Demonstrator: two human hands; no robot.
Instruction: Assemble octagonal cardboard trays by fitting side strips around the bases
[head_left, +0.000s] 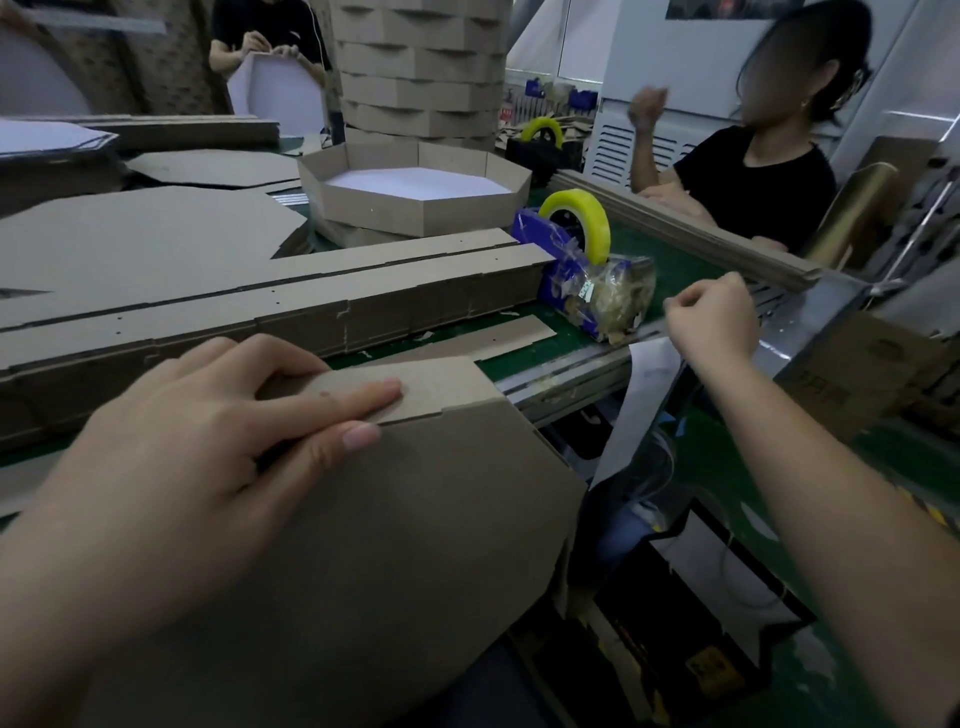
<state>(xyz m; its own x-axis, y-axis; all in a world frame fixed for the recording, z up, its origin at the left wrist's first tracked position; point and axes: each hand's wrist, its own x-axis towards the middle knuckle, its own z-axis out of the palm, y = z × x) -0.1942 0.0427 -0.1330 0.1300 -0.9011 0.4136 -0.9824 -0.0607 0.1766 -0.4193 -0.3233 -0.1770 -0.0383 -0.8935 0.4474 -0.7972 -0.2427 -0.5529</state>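
A brown cardboard octagonal base (395, 519) lies tilted against the table's front edge with a side strip (441, 387) folded along its top edge. My left hand (208, 431) presses that strip onto the base with straight fingers. My right hand (714, 325) hovers to the right of the blue tape dispenser (571, 270), fingers curled, seemingly pinching a clear piece of tape; the tape itself is hard to see. A stack of flat side strips (311, 306) lies across the table behind my left hand.
A finished octagonal tray (415, 208) with a white inside sits at the back, before a tall stack of trays (415, 67). Flat bases (145, 234) lie on the left. One person sits at the right, another works at the back left.
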